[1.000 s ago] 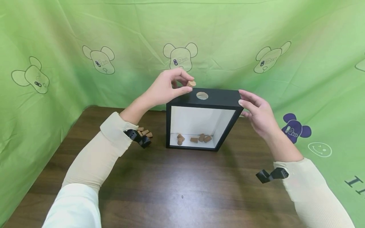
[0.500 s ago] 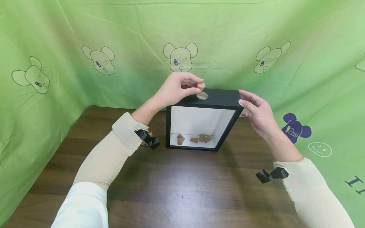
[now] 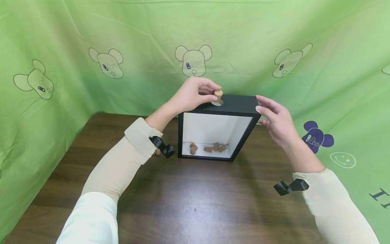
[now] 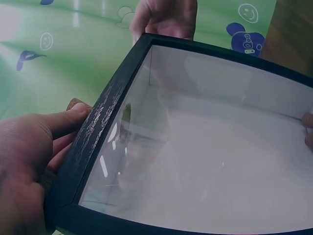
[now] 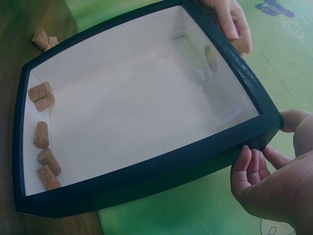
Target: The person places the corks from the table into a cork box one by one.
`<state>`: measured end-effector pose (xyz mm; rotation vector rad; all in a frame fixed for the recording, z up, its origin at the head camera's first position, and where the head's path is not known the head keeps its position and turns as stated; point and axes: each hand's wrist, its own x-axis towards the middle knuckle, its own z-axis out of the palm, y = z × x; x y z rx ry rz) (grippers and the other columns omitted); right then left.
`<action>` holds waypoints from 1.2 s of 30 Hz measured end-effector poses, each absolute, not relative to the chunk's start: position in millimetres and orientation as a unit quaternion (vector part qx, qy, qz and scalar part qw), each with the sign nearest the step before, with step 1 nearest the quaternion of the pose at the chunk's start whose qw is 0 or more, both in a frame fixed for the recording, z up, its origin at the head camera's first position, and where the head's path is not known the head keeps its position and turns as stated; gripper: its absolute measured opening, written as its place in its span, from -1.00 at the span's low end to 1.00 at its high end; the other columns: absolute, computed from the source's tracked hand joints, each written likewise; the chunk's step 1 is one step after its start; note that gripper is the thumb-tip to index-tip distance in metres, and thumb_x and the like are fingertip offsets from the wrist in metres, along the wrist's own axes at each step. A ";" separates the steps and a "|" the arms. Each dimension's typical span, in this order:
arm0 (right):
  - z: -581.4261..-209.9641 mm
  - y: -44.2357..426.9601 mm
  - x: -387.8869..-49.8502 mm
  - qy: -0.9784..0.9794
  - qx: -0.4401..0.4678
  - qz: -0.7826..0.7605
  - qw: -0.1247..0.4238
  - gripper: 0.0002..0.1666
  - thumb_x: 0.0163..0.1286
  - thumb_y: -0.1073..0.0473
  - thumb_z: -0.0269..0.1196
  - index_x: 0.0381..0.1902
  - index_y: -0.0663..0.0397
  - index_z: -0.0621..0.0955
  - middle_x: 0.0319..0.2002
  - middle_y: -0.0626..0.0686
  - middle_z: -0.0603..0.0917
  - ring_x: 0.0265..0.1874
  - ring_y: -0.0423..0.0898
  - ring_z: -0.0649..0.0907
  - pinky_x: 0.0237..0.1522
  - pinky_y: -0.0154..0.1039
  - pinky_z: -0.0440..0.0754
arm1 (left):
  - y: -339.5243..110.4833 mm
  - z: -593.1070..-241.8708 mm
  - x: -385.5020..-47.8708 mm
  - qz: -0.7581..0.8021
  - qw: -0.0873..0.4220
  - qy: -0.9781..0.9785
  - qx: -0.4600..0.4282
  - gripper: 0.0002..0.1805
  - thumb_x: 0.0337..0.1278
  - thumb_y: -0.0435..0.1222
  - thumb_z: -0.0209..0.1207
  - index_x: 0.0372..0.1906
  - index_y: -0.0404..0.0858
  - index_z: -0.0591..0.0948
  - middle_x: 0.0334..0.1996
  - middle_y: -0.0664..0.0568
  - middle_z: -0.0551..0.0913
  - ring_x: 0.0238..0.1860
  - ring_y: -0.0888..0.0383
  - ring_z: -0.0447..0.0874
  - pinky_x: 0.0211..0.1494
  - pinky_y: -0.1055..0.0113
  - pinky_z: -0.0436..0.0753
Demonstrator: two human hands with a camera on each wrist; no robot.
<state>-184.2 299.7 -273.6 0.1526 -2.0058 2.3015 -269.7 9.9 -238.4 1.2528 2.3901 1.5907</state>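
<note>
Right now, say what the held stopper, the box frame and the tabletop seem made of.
Stopper: seemingly cork, matte, with tan speckles. Box frame: perhaps painted wood, satin black, with pale streaks. Tabletop: wood or laminate, glossy, showing grain and glare.

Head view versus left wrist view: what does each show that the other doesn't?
Only the head view shows pale sleeves, two black wrist cameras and a loose cork beside the box. Only the left wrist view shows whitish scuffs on the box. Both show the left hand pinching a held cork at the box's top, the right hand at its corner, and the green backdrop.
</note>
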 end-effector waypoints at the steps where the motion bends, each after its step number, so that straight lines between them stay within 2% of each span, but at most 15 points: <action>1: -273.4 299.8 -184.3 -0.655 0.049 0.753 0.042 -0.55 0.48 0.34 0.25 0.28 0.01 0.60 0.21 -0.09 0.48 0.07 -0.23 0.51 -0.12 -0.39 0.62 | 9.8 -238.1 -269.4 0.507 0.006 0.764 0.400 -0.67 0.25 -0.40 0.35 0.11 -0.36 0.69 0.02 -0.09 0.75 0.07 0.15 0.71 0.16 0.46 0.58; 16: -272.4 299.2 -182.0 -0.655 0.046 0.753 0.041 -0.52 0.47 0.35 0.25 0.31 0.04 0.57 0.21 -0.09 0.47 0.05 -0.24 0.52 -0.15 -0.40 0.62 | 7.9 -235.5 -264.8 0.500 0.024 0.762 0.411 -0.67 0.30 -0.42 0.31 0.14 -0.35 0.67 0.10 -0.10 0.72 0.06 0.17 0.71 0.17 0.46 0.57; 26: -272.2 300.3 -182.3 -0.653 0.047 0.755 0.042 -0.54 0.47 0.35 0.25 0.30 0.03 0.58 0.20 -0.09 0.48 0.05 -0.24 0.53 -0.15 -0.40 0.63 | 2.0 -235.6 -263.5 0.485 -0.007 0.764 0.425 -0.69 0.44 -0.30 0.21 0.17 -0.28 0.67 0.11 -0.01 0.72 0.06 0.23 0.68 0.14 0.42 0.58; 30: -272.4 300.5 -181.2 -0.656 0.045 0.753 0.041 -0.51 0.47 0.34 0.25 0.33 0.05 0.55 0.21 -0.09 0.48 0.06 -0.24 0.52 -0.14 -0.40 0.63 | -5.2 -233.5 -261.5 0.444 -0.031 0.782 0.436 -0.67 0.47 -0.24 0.19 0.21 -0.24 0.67 0.15 0.03 0.70 0.15 0.25 0.62 0.22 0.39 0.53; 36: -272.2 300.8 -179.8 -0.658 0.041 0.751 0.043 -0.51 0.47 0.34 0.26 0.32 0.04 0.56 0.23 -0.11 0.48 0.07 -0.24 0.52 -0.15 -0.40 0.62 | -26.5 -229.0 -257.5 0.370 -0.047 0.820 0.433 -0.55 0.49 -0.13 0.17 0.35 -0.18 0.57 0.30 0.10 0.60 0.38 0.24 0.44 0.42 0.39 0.34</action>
